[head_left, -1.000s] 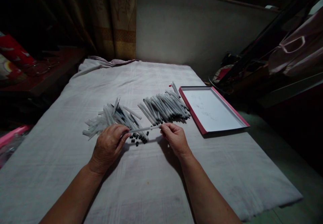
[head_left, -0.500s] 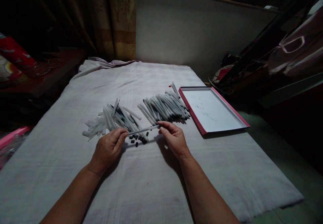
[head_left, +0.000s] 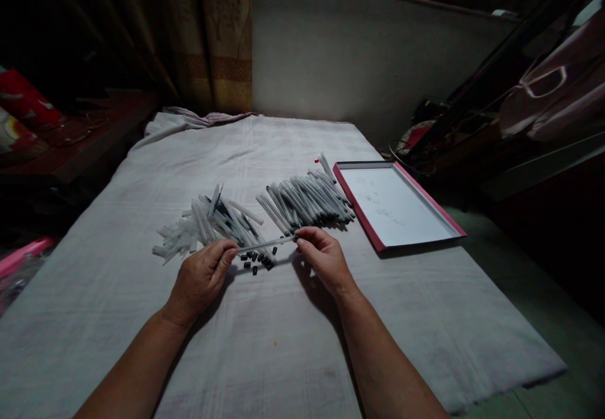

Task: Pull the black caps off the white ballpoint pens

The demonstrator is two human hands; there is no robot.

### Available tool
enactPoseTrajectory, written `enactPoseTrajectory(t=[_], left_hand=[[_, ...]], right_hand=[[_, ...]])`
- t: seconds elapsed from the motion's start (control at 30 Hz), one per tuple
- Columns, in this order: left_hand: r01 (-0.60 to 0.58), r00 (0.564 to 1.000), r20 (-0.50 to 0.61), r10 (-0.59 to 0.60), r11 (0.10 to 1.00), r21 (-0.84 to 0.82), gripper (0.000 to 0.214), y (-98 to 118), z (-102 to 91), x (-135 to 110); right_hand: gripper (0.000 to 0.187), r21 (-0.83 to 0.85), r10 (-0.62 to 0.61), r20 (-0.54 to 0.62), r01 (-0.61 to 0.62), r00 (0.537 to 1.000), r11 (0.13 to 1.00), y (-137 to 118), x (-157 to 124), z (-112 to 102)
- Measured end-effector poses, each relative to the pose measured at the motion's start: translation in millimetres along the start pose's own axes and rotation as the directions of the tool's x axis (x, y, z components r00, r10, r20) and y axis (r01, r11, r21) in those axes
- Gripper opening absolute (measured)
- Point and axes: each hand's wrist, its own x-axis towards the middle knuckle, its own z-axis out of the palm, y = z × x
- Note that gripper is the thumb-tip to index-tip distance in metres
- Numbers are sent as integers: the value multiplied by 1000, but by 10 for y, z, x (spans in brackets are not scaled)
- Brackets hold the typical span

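hands (head_left: 201, 278) pinch clear tube (head_left: 267, 243) by opposite ends; black pieces (head_left: 255, 270) near

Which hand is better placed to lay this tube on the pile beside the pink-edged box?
Right, I'd judge. The right hand pinches the end of the tube nearest that pile, which lies just beyond it; the left hand holds the opposite end, nearer the other pile.
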Motion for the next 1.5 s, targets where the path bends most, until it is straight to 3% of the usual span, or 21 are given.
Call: enactPoseTrajectory(t=[0.4, 0.6, 0.8, 0.97, 1.27, 1.5], left_hand=[[-46, 999, 20, 45, 999, 25, 40, -15, -1, -6], [-32, 999, 22, 32, 999, 33, 42, -11, -20, -7], [-25, 998, 56, 23, 999, 38, 45, -12, -26, 5], [13, 998, 57, -15, 999, 44, 49, -22, -45, 13], [75, 992, 105, -75, 997, 4, 46, -33, -55, 19], [183, 974, 156, -165, 977, -108, 45, -38, -106, 37]], right_hand=[[26, -34, -20, 9, 20, 1000, 999, 32, 12, -15], [30, -70, 33, -2, -33, 999, 997, 45, 16, -4], [24, -74, 59, 23, -57, 998, 996, 32, -6, -19], [32, -29, 81, 23, -80, 996, 996, 8, -7, 17], [22, -62, 63, -5, -63, 998, 996, 33, -2, -11], [20, -35, -20, -50, 18, 999, 999, -9, -17, 40]])
